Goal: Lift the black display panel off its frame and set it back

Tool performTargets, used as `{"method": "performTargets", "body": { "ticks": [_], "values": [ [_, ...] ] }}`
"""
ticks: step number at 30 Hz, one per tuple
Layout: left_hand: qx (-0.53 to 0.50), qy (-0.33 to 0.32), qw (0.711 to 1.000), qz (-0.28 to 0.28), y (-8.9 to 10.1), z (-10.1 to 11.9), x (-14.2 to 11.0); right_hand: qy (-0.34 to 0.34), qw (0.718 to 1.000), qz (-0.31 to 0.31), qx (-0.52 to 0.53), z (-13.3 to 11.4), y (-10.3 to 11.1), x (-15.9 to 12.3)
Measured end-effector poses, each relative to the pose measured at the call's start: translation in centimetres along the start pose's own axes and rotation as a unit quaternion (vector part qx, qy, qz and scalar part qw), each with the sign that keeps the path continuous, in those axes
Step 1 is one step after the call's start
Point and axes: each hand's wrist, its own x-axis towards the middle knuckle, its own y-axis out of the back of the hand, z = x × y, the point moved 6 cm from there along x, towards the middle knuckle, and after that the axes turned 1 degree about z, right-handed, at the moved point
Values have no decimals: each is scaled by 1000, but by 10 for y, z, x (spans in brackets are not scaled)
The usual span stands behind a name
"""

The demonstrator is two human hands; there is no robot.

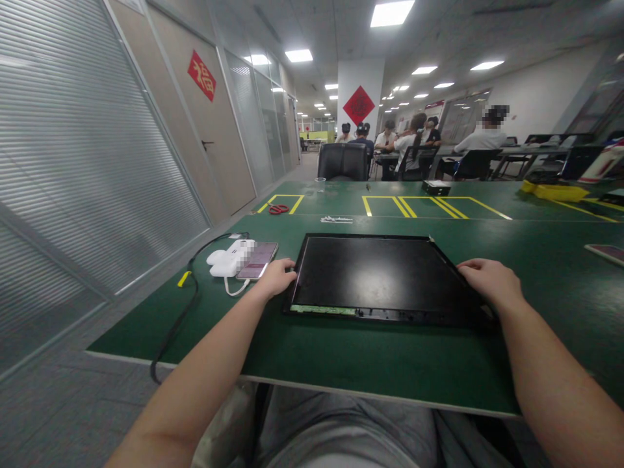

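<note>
A black LCD screen panel (pixel 380 270) lies on the green table in front of me, with a green circuit strip (pixel 322 310) along the left part of its near edge. My left hand (pixel 277 276) is closed on the panel's left edge, fingers curled over the frame. On the opposite side my right hand (pixel 490 279) grips the right edge, and some of its fingertips are hidden behind the frame. Left of my left hand, a smartphone (pixel 258 260) lies beside a white device (pixel 229 258) with a white cable.
Red-handled scissors (pixel 279 209), small white pieces (pixel 336 220) and a see-through cup (pixel 320 184) lie farther back on the green table (pixel 390 370). A black cable (pixel 182 312) hangs over the left edge. Yellow trays (pixel 556 190) stand at right. Several people sit beyond.
</note>
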Motion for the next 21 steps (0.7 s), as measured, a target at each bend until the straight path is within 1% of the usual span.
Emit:
{"method": "performTargets", "body": {
  "ticks": [5, 9, 12, 16, 21],
  "values": [
    [-107, 50, 993, -6, 0, 0, -3, -19, 1000, 20, -1, 5, -2, 3],
    [-209, 79, 975, -16, -3, 2, -6, -23, 1000, 20, -1, 5, -2, 4],
    [-284, 90, 954, -8, -5, 6, -8, -26, 1000, 15, 2, 6, -2, 4],
    [-379, 96, 920, -4, -8, 14, -12, -31, 999, 3, 7, 7, -1, 4],
    [-458, 109, 882, -2, -9, 22, -18, -34, 999, -7, 7, 9, 0, 6]
  ]
}}
